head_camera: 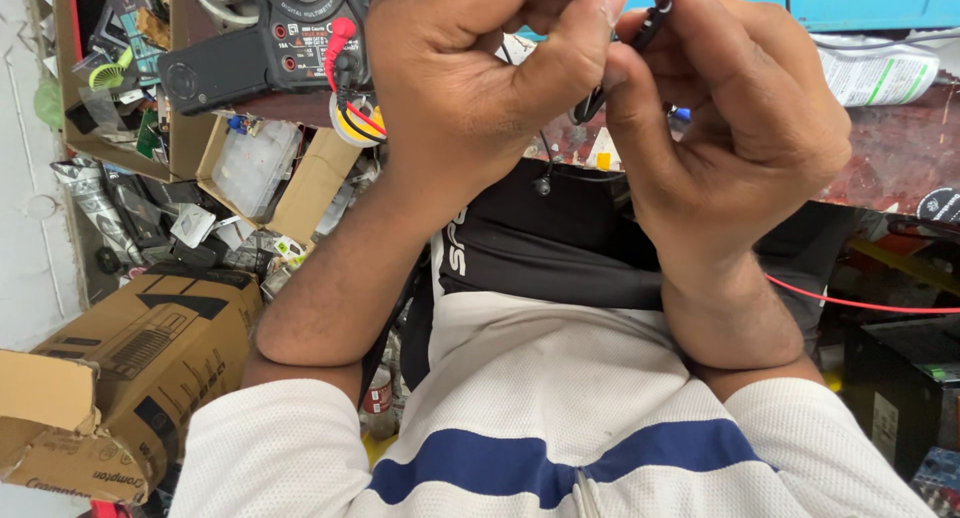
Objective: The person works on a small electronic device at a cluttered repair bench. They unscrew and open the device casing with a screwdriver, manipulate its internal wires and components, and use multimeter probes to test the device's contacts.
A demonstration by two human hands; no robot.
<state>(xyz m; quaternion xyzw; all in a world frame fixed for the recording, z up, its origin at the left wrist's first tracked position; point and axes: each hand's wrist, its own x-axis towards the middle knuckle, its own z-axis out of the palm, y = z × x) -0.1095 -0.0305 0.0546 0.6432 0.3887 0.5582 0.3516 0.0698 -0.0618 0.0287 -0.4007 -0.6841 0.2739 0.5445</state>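
Observation:
Both hands are raised close together in the upper middle of the view. My left hand and my right hand pinch a small black part with a thin black wire hanging from it down between the wrists. The wire ends in a small round tip. Fingers hide most of the part. Below the hands are my black trousers and a white shirt with a blue stripe.
A black multimeter with red and black leads sits on the bench behind my left hand. An open cardboard box with a clear plastic case is at left. A larger brown carton lies lower left. A red wire runs right.

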